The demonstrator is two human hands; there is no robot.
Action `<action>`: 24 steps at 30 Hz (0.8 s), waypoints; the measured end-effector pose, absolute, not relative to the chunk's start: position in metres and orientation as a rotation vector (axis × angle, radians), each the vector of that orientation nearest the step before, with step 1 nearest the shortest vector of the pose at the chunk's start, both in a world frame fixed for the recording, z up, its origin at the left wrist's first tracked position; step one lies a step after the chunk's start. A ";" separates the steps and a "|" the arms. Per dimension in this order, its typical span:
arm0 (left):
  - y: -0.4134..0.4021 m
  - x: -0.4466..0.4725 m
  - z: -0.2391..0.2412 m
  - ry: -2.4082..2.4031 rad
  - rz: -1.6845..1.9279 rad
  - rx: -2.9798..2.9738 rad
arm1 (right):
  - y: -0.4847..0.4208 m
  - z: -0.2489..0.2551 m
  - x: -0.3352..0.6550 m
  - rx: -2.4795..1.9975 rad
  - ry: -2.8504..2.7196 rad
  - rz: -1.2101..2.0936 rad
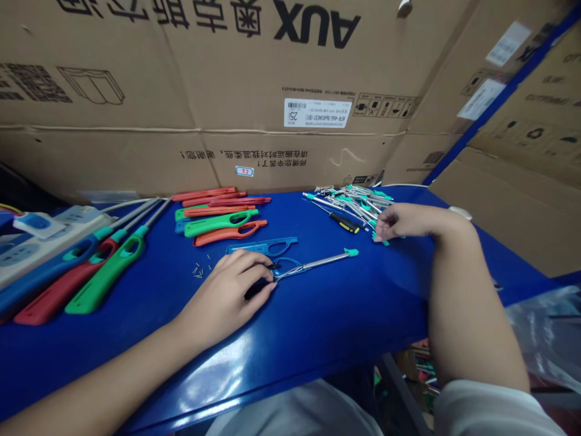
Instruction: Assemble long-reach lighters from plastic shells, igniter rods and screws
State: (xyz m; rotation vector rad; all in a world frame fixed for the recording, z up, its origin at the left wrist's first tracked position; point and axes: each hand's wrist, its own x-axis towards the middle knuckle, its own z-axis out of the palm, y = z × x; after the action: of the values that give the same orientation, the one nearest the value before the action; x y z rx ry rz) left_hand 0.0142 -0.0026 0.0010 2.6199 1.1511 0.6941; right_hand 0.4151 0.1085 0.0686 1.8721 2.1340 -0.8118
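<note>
My left hand (240, 281) has its fingers curled round a blue lighter casing (288, 264) low over the table, hiding most of its handle. From that casing a thin metal tube (324, 261) with a teal end points right, and fine wires run beside it. My right hand (394, 221) is bent down at the near right edge of a pile of metal lighter tubes with teal ends (358, 200). Its fingers are pinched together; teal shows just beneath them, but what they grip is unclear. A separate blue casing half (263, 246) lies just beyond my left hand.
Red, orange and green casings (222, 224) are stacked at the back. Three long-necked lighters (109, 272) lie at left beside a white power strip (49, 236). Small screws (198, 270) sit near my left wrist. A black-and-yellow screwdriver (345, 222) lies before the pile. Cardboard (204, 109) walls the back.
</note>
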 end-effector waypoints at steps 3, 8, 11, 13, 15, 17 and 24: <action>-0.002 0.015 0.002 1.156 0.695 2.628 | 0.102 0.073 0.390 1.758 2.396 -0.832; 0.000 0.015 0.001 1.153 0.712 2.623 | 0.094 0.055 0.332 1.439 2.640 -1.004; 0.001 0.014 -0.001 1.161 0.721 2.597 | 0.093 0.038 0.311 1.331 2.827 -0.781; 0.001 0.013 -0.002 1.166 0.728 2.579 | 0.092 0.031 0.304 1.288 2.900 -0.673; 0.002 0.013 -0.003 1.160 0.733 2.562 | 0.091 0.029 0.301 1.268 2.928 -0.634; 0.003 0.012 -0.003 1.148 0.746 2.546 | 0.090 0.029 0.300 1.266 2.948 -0.594; 0.003 0.010 -0.003 1.128 0.782 2.477 | 0.095 0.025 0.296 1.184 3.061 -0.512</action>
State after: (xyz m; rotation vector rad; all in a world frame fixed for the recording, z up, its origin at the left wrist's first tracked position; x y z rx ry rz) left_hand 0.0104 0.0034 -0.0025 2.4771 1.1277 0.7816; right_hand 0.2961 0.0945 0.0255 1.1841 3.0607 -0.5121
